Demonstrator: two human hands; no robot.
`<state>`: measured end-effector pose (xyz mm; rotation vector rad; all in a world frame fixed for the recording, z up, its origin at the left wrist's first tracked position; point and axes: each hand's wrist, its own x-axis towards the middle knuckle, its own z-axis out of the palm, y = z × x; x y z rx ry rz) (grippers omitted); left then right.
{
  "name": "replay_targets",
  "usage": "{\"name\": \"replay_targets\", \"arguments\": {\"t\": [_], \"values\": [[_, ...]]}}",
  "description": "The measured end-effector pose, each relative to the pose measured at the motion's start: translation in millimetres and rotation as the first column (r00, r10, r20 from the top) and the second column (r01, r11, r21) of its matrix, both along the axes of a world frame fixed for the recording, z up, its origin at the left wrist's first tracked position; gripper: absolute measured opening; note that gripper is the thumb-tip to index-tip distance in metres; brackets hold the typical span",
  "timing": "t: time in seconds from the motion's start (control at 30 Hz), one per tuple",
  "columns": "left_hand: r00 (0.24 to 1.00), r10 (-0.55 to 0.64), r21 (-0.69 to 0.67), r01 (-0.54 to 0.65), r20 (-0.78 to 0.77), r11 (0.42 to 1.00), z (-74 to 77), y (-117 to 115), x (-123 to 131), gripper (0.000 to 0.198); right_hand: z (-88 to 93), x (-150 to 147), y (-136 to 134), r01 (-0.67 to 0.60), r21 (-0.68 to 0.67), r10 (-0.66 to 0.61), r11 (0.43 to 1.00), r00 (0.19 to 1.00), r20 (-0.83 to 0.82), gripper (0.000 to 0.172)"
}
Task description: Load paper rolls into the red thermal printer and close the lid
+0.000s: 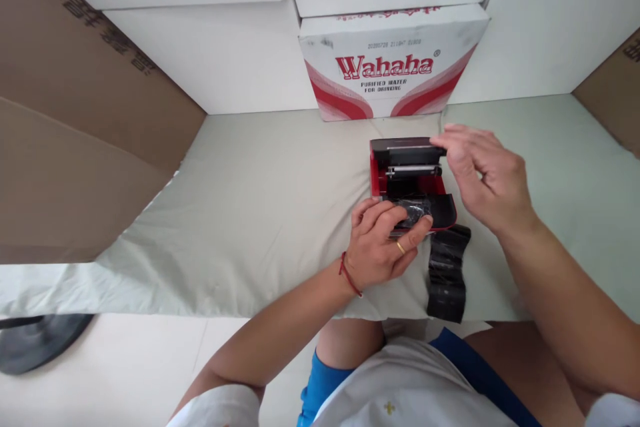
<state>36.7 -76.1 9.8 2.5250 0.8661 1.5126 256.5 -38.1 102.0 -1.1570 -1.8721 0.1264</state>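
Observation:
A small red and black box-like device [407,177] lies with its lid raised on a pale green cloth [260,213]. My left hand [383,243] is closed on a dark shiny roll [415,212] at the device's near side. From that roll a black strip [447,273] trails down over the cloth's front edge. My right hand [483,173] reaches over from the right, its fingertips pressed on the top right corner of the raised lid. A red cord is around my left wrist and a ring is on one finger.
A white and red Wahaha water carton [390,63] stands just behind the device among plain white boxes [215,60]. Brown cardboard [75,120] walls the left side and the right corner. A dark round object [40,340] lies on the floor at lower left.

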Motion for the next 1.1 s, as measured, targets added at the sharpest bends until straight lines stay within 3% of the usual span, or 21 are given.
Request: {"name": "replay_targets", "arguments": {"t": [0.23, 0.33, 0.47, 0.53, 0.6, 0.8, 0.87, 1.0, 1.1], "values": [[0.995, 0.104, 0.165, -0.104, 0.011, 0.981, -1.3, 2, 6, 0.04, -41.2, 14, -30, -0.162, -0.069, 0.16, 0.984, 0.987, -0.035, 0.036], [0.993, 0.107, 0.167, -0.113, 0.045, 0.979, -1.4, 7, 3, 0.043, -51.7, 12, -32, -0.164, -0.057, 0.158, 0.985, 0.983, -0.098, 0.038], [0.98, 0.077, -0.06, -0.067, 0.183, 0.996, 0.0, 19, -11, 0.057, -52.7, 7, -32, -0.148, -0.057, 0.139, 0.987, 0.98, -0.145, 0.039], [0.964, 0.068, -0.235, -0.006, 0.258, 0.972, 2.1, 25, -18, 0.057, -51.8, 6, -32, -0.141, -0.054, 0.132, 0.988, 0.979, -0.154, 0.039], [0.944, 0.07, -0.322, 0.04, 0.322, 0.946, 4.3, 29, -24, 0.051, -51.6, 5, -33, -0.142, -0.05, 0.132, 0.989, 0.978, -0.163, 0.039], [0.954, 0.04, -0.346, 0.068, 0.298, 0.936, 1.7, 36, -28, 0.042, -53.5, 6, -32, -0.14, -0.049, 0.131, 0.989, 0.978, -0.162, 0.04], [0.934, 0.028, -0.384, 0.119, 0.356, 0.916, -3.7, 38, -27, 0.043, -53.2, 7, -33, -0.159, -0.055, 0.148, 0.986, 0.976, -0.162, 0.041], [0.809, 0.011, -0.442, 0.31, 0.588, 0.842, -14.1, 45, -21, 0.058, -51.9, 7, -39, -0.238, -0.062, 0.228, 0.969, 0.964, -0.14, 0.049], [0.767, 0.046, -0.536, 0.402, 0.639, 0.742, -17.7, 52, -21, 0.076, -51.9, 6, -46, -0.265, 0.026, 0.267, 0.964, 0.96, -0.084, 0.049]]}}
